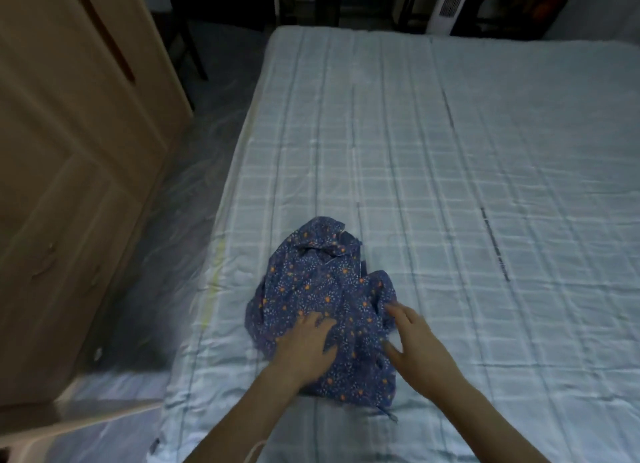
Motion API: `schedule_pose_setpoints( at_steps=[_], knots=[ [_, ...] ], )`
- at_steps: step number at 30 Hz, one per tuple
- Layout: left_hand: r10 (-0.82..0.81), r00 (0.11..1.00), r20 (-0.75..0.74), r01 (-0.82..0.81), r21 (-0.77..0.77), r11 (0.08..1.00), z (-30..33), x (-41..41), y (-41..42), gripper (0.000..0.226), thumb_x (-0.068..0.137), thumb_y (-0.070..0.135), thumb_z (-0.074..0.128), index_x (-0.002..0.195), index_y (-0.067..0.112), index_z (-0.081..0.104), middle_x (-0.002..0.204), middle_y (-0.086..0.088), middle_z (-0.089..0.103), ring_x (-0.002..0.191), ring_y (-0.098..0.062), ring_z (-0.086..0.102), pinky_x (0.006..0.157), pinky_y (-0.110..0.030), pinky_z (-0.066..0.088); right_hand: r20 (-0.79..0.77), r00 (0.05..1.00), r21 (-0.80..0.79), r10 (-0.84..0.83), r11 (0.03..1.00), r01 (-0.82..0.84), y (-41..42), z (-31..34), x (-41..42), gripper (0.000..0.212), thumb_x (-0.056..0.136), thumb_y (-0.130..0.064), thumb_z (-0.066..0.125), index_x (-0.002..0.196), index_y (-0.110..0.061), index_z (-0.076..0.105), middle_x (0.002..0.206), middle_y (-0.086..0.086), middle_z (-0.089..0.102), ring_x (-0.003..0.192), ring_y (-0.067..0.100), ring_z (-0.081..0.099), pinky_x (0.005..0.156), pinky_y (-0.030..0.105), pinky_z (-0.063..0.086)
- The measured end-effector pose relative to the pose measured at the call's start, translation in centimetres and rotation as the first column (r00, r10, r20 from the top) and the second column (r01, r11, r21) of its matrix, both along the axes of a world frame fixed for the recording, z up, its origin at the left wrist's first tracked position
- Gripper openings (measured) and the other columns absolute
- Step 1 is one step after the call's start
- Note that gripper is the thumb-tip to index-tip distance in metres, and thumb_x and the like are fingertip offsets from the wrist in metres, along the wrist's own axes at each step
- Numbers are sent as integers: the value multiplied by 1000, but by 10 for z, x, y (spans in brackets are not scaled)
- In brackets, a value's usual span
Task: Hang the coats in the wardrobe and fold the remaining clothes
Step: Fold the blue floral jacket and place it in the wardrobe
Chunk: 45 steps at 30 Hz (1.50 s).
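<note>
Left hand: the left hand (304, 345) lies palm down on the near left part of the garment, fingers straight and spread a little, pressing the cloth; nothing is curled round it.
Right hand: the right hand (415, 341) is at the garment's near right side, fingers straight and slightly apart, thumb out to the left; the fingertips touch the bunched cloth, and it grips nothing. The picture is a little blurred here.
Garment: a dark blue garment (329, 296) with small white and orange print lies crumpled in a heap on the bed (450, 168), close to its near edge and nearer the left edge than the right. It is not folded; which kind of clothing it is cannot be told.
Bed: covered with a pale blue checked sheet, wrinkled near the front; it runs away toward the far edge.
Wardrobe: a light wooden wardrobe (69, 133) stands left of the bed, across a strip of floor, doors closed.
Far end: beyond the bed's far edge stands a white upright appliance (446, 5) in a dark room.
</note>
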<state>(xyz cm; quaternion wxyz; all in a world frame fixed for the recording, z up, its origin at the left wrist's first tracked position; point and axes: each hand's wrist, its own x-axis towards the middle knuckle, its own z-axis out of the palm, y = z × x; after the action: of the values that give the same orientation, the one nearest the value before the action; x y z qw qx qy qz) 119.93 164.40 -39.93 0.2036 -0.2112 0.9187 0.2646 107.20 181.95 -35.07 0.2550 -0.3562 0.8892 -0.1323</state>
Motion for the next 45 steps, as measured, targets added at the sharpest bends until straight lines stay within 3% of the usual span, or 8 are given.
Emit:
schedule_pose_setpoints(
  at_steps=[6, 10, 13, 21, 29, 38, 42, 45],
  knots=[
    [-180, 917, 355, 163, 76, 984, -115, 22, 19, 112, 78, 44, 73, 153, 34, -9, 157, 0, -26, 147, -27, -17, 118, -51, 9, 321, 943, 281, 90, 942, -186, -27, -118, 11, 95, 80, -39, 68, 153, -20, 11, 160, 1, 12, 143, 25, 23, 114, 35, 29],
    [-69, 979, 190, 80, -46, 996, -147, 32, 36, 112, 54, 26, 90, 147, 33, 27, 156, -4, 13, 137, -30, 40, 93, -52, 49, 335, 941, 409, 55, 891, -198, -27, -158, 27, 121, 71, -56, 73, 152, -22, -11, 162, 0, -3, 146, 27, 13, 116, 40, 25],
    [-62, 989, 133, 76, -104, 992, -154, 30, 32, 104, 37, 27, 93, 129, 35, 46, 135, -4, 58, 113, -27, 64, 73, -41, 59, 225, 972, 407, 68, 900, -158, -32, -159, 30, 103, 80, -39, 70, 153, -21, -1, 160, 0, 9, 143, 28, 19, 113, 38, 32],
    [-1, 986, 168, 13, -70, 997, -85, -15, 16, 26, 95, 25, 43, 118, 22, 54, 119, -7, 61, 112, -29, 57, 87, -38, 48, 235, 969, 294, 81, 944, -150, -38, -116, 0, 37, 84, -14, 45, 121, -21, 44, 117, 14, 60, 106, 35, 60, 76, 38, 47],
    [-56, 963, 262, -13, 254, 967, 28, -64, 68, 41, 94, 47, 37, 70, 17, 52, 83, -11, 63, 82, -30, 60, 68, -34, 40, 423, 867, 55, 262, 948, -314, 39, -5, -60, 7, 92, -22, 51, 99, -19, 52, 113, 12, 62, 103, 18, 59, 75, 21, 37],
    [-455, 882, -122, 343, -495, 798, 219, -195, 61, 52, 80, 67, 58, 108, 23, 53, 103, -6, 68, 98, -30, 63, 74, -35, 45, 538, 823, -222, 181, 973, -69, 73, 182, -195, 22, 84, -33, 71, 73, -14, 72, 63, -7, 68, 58, 3, 61, 58, 18, 45],
    [-209, 727, -654, -229, -517, 825, 296, -244, 59, 54, 73, 50, 72, 113, 21, 52, 115, -3, 51, 109, -26, 48, 85, -36, 33, 666, 740, -513, 98, 780, 359, 67, 258, -227, 12, 87, -19, 67, 82, -9, 71, 70, 4, 70, 63, 14, 63, 62, 27, 49],
    [24, 224, -974, -546, -105, 831, 322, -252, 106, 46, 72, 33, 75, 101, 16, 44, 103, 0, 38, 94, -20, 40, 79, -31, 33, 718, 687, -608, 111, 580, 542, 66, 308, -240, 11, 89, -18, 65, 87, -9, 70, 76, 6, 73, 68, 17, 68, 64, 26, 55]
  ],
)
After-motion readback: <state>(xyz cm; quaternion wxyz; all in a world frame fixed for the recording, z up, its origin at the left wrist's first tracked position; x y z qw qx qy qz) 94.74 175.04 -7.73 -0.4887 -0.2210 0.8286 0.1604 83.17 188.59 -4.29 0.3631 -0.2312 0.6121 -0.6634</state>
